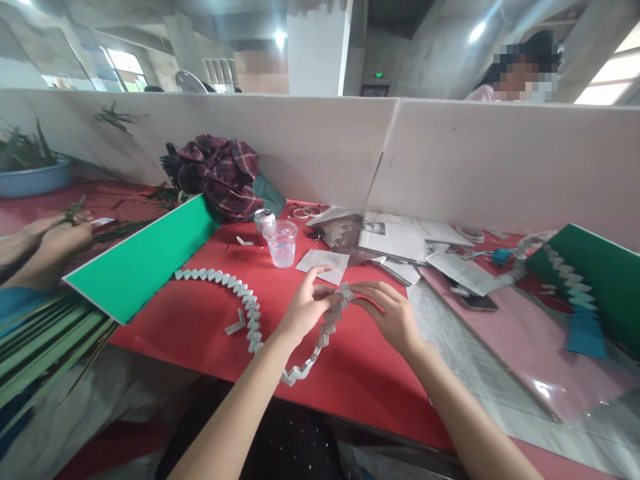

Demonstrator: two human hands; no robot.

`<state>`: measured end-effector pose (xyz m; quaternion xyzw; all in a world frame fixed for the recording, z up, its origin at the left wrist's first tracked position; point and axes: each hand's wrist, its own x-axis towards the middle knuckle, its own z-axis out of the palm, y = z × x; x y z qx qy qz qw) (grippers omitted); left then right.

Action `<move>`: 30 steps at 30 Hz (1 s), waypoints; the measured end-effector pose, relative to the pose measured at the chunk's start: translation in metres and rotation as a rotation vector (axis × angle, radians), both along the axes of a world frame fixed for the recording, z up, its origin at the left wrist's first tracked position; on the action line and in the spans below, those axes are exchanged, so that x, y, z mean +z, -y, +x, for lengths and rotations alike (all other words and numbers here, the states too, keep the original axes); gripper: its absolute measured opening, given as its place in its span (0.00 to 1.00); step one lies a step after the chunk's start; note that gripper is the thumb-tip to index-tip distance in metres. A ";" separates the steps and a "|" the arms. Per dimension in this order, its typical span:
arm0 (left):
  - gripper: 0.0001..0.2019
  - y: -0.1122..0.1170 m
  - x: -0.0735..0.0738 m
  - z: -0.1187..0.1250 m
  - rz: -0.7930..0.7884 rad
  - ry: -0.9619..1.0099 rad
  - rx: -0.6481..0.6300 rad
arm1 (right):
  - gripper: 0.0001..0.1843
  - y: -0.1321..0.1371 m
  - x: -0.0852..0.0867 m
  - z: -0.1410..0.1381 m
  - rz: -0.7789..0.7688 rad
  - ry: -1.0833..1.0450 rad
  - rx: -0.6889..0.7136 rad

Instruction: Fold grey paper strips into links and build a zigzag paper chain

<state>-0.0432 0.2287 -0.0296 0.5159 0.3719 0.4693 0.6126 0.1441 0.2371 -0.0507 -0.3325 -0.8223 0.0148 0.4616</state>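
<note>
A zigzag chain of folded white paper (pixel 254 319) curves across the red table, dips over the front edge and rises to my hands. My left hand (pixel 311 301) pinches the chain near its raised end, thumb and forefinger closed on it. From the other side, my right hand (pixel 387 308) grips the end link with its fingertips. Beside the chain's left stretch lies a loose folded paper piece (pixel 236 324). Just beyond my hands is a flat white sheet (pixel 325 265).
A plastic cup (pixel 281 245) and a can (pixel 263 220) stand behind the chain. Green dividers (pixel 145 260) flank the workspace. Papers (pixel 395 237), a phone (pixel 475 301) and another paper chain (pixel 570 275) lie right. A co-worker's hands (pixel 65 230) hold green leaves at left.
</note>
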 end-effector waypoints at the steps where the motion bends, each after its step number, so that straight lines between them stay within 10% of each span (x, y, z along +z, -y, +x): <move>1: 0.26 0.000 0.000 0.000 0.001 -0.002 0.003 | 0.13 0.000 0.000 0.000 0.003 0.004 0.000; 21: 0.27 0.006 0.001 0.007 0.051 -0.012 0.008 | 0.10 0.002 -0.006 -0.002 0.052 0.000 -0.083; 30: 0.24 0.009 -0.002 0.014 0.199 -0.196 0.102 | 0.16 0.003 0.002 -0.011 -0.485 -0.312 0.073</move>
